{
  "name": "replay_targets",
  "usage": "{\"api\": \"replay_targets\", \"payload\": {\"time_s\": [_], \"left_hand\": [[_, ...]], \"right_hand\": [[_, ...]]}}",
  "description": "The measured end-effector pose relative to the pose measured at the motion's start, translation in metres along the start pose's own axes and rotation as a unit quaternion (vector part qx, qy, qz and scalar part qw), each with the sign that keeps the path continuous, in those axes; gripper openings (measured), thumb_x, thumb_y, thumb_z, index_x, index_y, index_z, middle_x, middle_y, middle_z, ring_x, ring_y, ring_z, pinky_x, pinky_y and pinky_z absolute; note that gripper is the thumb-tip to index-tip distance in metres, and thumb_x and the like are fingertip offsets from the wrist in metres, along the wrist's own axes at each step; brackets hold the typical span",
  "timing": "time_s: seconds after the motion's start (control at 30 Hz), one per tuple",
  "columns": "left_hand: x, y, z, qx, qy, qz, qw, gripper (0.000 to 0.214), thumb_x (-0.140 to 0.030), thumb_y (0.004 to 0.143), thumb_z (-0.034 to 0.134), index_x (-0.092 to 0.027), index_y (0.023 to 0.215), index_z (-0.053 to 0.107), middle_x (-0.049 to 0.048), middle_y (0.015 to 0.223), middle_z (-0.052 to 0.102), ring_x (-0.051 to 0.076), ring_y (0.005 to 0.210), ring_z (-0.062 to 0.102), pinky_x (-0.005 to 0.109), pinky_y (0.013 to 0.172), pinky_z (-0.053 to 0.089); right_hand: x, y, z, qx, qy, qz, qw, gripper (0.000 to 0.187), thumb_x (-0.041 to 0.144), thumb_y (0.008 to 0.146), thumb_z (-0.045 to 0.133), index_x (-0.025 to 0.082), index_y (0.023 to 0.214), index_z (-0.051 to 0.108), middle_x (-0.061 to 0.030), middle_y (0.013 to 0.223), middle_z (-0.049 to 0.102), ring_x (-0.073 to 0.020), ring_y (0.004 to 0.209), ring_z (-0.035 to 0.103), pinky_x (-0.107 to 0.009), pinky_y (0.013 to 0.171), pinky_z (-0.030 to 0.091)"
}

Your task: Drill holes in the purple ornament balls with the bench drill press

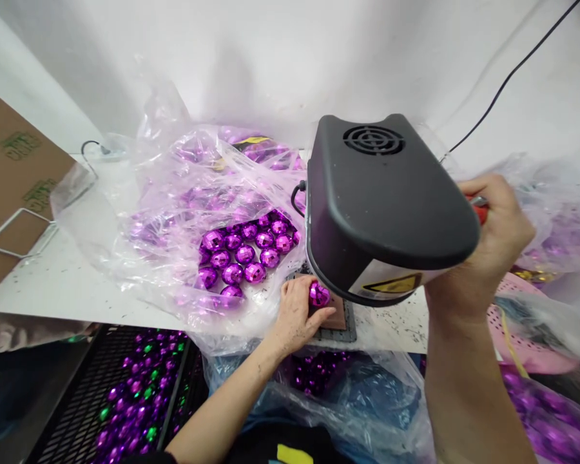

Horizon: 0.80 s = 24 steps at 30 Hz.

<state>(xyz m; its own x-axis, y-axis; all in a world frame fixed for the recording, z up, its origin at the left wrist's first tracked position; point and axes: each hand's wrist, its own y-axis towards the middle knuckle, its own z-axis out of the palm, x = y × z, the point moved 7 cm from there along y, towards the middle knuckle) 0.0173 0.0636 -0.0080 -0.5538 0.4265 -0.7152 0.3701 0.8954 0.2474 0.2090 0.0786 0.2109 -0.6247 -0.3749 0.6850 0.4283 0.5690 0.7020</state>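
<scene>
My left hand [296,317] curls its fingers and thumb around a shiny purple faceted ball [319,294]. The ball rests at a brown block [334,316] on a dark metal base plate [350,330], partly under a black machine housing [391,193]. My right hand [495,225] is wrapped round a lever handle with a red grip [481,209] on the machine's right side. The housing hides the machine's working end. Just left of my left hand, several purple faceted balls [245,254] lie in the mouth of a clear plastic bag [164,258].
Below the table [43,287], a black crate [72,393] holds purple and green balls. A pink perforated basket [541,354] stands at right beside bagged purple pieces [546,406]. A cardboard box [19,167] is at left. A black cable [512,71] runs behind the machine.
</scene>
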Motion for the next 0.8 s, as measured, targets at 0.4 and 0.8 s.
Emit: {"api": "replay_targets", "payload": {"time_s": [0.4,0.8], "left_hand": [[-0.0017,0.002,0.0053,0.009,-0.003,-0.002,1.0,0.04,-0.041,0.096,0.06,-0.022,0.132,0.057,0.0124,0.129,0.063,0.031,0.13,0.053,0.062,0.124,0.022],[-0.0024,0.0043,0.0032,-0.01,-0.046,-0.041,0.998,0.041,-0.04,0.092,0.066,-0.021,0.126,0.057,0.0115,0.121,0.066,0.031,0.122,0.059,0.062,0.125,0.021]], "right_hand": [[-0.001,0.0,-0.0012,-0.012,-0.015,-0.014,1.0,0.037,0.048,0.089,0.059,0.014,0.076,0.056,0.004,0.061,0.039,-0.0016,0.061,0.034,-0.021,0.06,0.022],[0.001,-0.003,-0.0029,-0.007,-0.012,-0.023,1.0,0.037,0.046,0.091,0.06,0.012,0.078,0.055,0.0041,0.066,0.043,-0.0009,0.063,0.035,-0.022,0.062,0.025]]}}
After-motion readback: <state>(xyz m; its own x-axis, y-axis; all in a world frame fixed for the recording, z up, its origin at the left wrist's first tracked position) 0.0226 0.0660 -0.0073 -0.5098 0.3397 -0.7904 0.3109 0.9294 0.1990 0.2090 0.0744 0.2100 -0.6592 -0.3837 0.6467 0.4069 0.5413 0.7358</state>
